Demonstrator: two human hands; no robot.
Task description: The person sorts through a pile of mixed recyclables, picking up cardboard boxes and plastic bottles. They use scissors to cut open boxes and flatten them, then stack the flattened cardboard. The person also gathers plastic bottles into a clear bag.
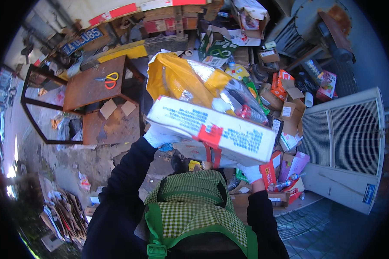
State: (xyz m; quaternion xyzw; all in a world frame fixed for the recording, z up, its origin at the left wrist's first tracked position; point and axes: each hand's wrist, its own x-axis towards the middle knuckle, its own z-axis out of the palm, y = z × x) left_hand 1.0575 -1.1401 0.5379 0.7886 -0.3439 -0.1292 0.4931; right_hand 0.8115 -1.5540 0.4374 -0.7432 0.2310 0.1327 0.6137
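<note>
A white cardboard box (212,125) with blue and red print is held up in front of me, tilted, its right end lower. My left hand (161,134), in a white glove, grips it at the left end with the fingers partly hidden beneath. At the lower right end my right hand (250,172), gloved too, closes on it from below. A yellow plastic bag (173,82) with a silvery lining shows just beyond the box; whether it lies inside the box or behind it, I cannot tell.
Scissors (111,80) with yellow and orange handles lie on a brown wooden cabinet (86,93) at left. Mixed cartons (291,112) and packaging are heaped ahead and right. An air-conditioner unit (345,146) stands at right. Flattened cardboard (67,216) is stacked at lower left.
</note>
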